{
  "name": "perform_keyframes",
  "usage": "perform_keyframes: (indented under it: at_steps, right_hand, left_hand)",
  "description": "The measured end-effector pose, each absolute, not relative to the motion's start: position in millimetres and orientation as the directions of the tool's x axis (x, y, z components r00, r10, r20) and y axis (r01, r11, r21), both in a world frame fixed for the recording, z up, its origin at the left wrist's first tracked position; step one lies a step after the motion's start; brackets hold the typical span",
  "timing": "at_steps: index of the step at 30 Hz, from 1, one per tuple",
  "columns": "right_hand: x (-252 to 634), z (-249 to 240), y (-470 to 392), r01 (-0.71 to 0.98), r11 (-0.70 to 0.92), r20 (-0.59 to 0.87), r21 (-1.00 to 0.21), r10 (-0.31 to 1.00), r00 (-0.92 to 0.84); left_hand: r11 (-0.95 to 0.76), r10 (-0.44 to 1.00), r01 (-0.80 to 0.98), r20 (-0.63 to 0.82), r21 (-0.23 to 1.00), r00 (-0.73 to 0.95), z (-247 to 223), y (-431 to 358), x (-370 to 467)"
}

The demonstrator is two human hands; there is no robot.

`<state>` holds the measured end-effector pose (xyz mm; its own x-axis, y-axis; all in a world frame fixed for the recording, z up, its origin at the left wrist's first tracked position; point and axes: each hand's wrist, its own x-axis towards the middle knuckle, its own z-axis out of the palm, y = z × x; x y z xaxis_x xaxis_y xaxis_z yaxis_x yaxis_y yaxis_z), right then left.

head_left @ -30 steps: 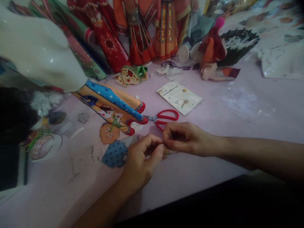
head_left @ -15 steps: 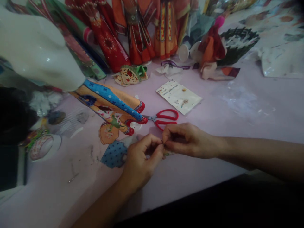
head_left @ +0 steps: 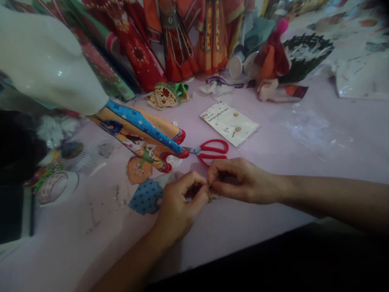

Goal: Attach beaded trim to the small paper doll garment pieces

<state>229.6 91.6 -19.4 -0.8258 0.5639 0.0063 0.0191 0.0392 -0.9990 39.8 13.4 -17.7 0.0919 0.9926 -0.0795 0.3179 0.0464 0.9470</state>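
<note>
My left hand [head_left: 182,202] and my right hand [head_left: 243,180] meet fingertip to fingertip, both pinched. Between and just below them shows a small patterned piece of fabric [head_left: 215,195], mostly hidden by the fingers; which hand grips it is hard to make out. Red-handled scissors [head_left: 209,151] lie just beyond my right hand. Left of my left hand are a blue dotted fabric piece [head_left: 146,197] and an orange fabric piece [head_left: 139,170]. A doll-like figure in an orange and blue garment [head_left: 142,123] leans above them, its upper end under a glossy white form.
The glossy white form [head_left: 51,61] fills the upper left. Dressed dolls [head_left: 179,52] stand along the back. A card with small ornaments [head_left: 229,123], a dark basket [head_left: 304,56], clear plastic [head_left: 313,129] and a tape roll [head_left: 57,188] rest on the pink table [head_left: 243,243].
</note>
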Motion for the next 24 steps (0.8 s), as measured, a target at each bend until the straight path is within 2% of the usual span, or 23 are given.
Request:
perform_keyframes:
  at_steps: [9,24]
  right_hand:
    - [230.3,-21.7,88.5,0.075,0.174,0.048,-0.982,0.609,-0.792]
    - [230.2,-19.1,93.0,0.035,0.056,0.003,-0.998,0.573,-0.820]
  left_hand:
    - [-0.055,0.996,0.389,0.022,0.920,0.089,-23.5,8.1,40.6]
    - [0.031,0.995,0.343,-0.063,0.939,0.081,-18.4,8.3,41.4]
